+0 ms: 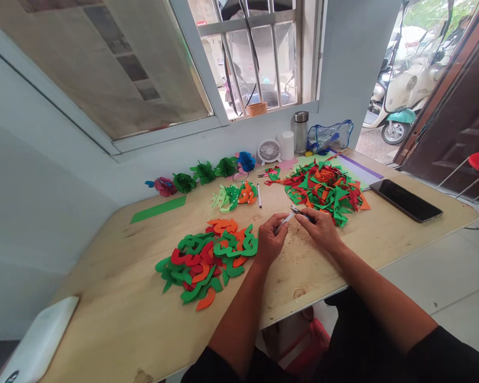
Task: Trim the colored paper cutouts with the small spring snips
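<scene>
Above the middle of the table, my left hand (272, 234) pinches a narrow white piece (289, 217), perhaps paper; its kind is not clear. My right hand (321, 227) is closed around a small dark-handled tool (295, 209) that looks like scissors, its tip close to the white piece. The two hands nearly meet. Left of my left hand lies a heap of curved green, red and orange cut-outs (201, 266). Beyond my right hand is a pile of green, red and orange scraps (327, 186).
A pen (259, 196) and small dotted cut-outs (233, 196) lie ahead. Paper flowers (205, 172), a small fan (269, 151), a bottle (300, 133) and a clear pouch (330, 135) line the wall. A phone (406, 199) is at right, a white device (42, 340) at left.
</scene>
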`<state>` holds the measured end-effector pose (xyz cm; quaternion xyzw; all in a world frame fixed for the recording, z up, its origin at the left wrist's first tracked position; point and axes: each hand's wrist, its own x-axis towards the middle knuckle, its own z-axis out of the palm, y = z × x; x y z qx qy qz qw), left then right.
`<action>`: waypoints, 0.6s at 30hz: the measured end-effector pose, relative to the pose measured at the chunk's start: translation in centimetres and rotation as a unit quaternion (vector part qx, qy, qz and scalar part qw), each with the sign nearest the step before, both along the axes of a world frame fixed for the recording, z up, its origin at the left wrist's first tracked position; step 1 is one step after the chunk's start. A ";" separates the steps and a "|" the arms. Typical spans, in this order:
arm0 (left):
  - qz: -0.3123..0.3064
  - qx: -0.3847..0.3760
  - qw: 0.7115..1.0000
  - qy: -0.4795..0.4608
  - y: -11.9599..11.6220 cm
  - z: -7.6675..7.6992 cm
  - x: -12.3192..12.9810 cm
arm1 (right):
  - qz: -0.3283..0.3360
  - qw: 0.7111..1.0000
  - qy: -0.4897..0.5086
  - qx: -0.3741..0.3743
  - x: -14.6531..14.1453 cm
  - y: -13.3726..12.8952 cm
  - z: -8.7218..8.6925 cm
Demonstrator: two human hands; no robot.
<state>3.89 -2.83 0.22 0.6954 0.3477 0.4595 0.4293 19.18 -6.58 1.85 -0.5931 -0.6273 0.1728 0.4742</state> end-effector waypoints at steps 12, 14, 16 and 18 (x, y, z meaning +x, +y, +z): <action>0.004 -0.017 1.000 -0.002 -0.3 0.6 0.0 | 0.001 1.000 0.015 -0.020 -0.1 0.1 -0.2; 0.002 -0.015 1.000 -0.001 -0.2 0.5 0.0 | -0.002 1.000 0.024 -0.018 -0.1 0.1 -0.2; 0.002 -0.015 1.000 -0.005 -0.2 0.4 0.0 | -0.005 0.999 0.034 -0.016 -0.1 0.1 -0.1; 0.004 -0.016 1.000 -0.014 -0.1 0.2 0.0 | -0.002 0.999 0.037 -0.018 -0.1 0.0 0.0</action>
